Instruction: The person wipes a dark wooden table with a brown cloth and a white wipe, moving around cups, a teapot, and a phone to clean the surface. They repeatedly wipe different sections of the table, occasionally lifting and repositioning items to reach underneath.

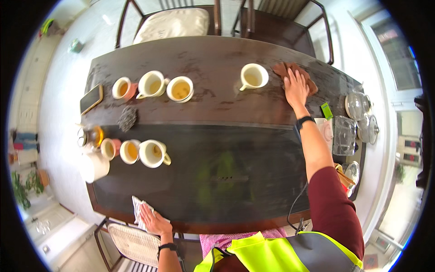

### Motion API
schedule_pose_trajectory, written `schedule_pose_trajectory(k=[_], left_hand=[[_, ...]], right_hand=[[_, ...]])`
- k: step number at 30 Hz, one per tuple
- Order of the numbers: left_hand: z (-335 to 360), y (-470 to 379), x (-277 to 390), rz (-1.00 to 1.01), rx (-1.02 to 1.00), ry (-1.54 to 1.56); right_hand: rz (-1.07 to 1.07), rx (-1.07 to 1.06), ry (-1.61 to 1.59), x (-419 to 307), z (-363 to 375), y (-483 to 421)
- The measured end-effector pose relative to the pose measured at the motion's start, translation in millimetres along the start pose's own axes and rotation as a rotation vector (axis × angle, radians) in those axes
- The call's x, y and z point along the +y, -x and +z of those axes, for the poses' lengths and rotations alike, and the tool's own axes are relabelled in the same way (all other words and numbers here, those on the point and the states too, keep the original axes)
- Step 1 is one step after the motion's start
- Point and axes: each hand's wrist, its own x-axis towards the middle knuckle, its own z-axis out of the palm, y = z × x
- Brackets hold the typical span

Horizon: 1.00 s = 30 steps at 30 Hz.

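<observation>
My right hand [296,85] presses a brown cloth [311,84] onto the far right of a dark wooden table [217,112]. Dark streaks, possibly wet, mark the wood around it. Left of that cloth stands a white cup [254,76] of pale liquid. At the front left edge, my left hand [153,219] lies over a folded white cloth [137,207], its fingers stretched out. A white mug [153,154] is the nearest vessel beyond it. Two more cups, one white [129,152] and one pink and white [110,149], stand in its row.
Farther back are a pink cup [124,89], two white cups [151,84] [180,89], and a phone [91,99]. A grey scrubber-like clump [127,119] and glass teapot [91,136] sit left. Glassware [358,105], a clear box [345,136] and a cable [295,207] are right.
</observation>
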Motion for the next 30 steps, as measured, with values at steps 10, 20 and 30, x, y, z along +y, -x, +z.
schedule_pose_trajectory(k=[10,20,30], left_hand=[[-3,5,2,-0.039,0.092,0.034],[-9,6,0,-0.054,0.270,0.299],[-16,68,-68,-0.416,0.198,2.067]], right_hand=[[-0.125,-0.048,0.041,-39,-48,148],[-0.438,-0.161,-0.020,-127,-107,325],[-0.995,-0.264,-0.237,-244,-149,410]])
